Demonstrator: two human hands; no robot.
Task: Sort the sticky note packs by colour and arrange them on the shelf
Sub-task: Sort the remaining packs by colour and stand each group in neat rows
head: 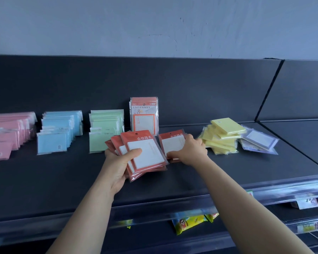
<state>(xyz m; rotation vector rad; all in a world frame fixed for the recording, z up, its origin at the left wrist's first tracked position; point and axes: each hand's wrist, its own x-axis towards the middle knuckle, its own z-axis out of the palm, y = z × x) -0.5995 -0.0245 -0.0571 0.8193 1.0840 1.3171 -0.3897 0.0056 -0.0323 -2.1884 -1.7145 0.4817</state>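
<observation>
My left hand point(120, 162) grips a fanned stack of red sticky note packs point(145, 156) above the dark shelf point(62, 176), thumb across the top pack. Just to the right, my right hand point(190, 152) pinches another red pack point(172, 143) that lies on the shelf. Behind them several red packs point(144, 116) stand upright against the back panel. Rows of pink packs point(7, 132), blue packs point(59, 131) and green packs point(105, 127) stand to the left. A loose heap of yellow packs point(222, 138) and some purple-edged packs point(259, 142) lie to the right.
The shelf's clear front rail point(264, 191) runs below my arms, with price tags on it. Colourful packets point(189, 221) hang on the level beneath. A dark divider point(268, 90) splits the back panel on the right.
</observation>
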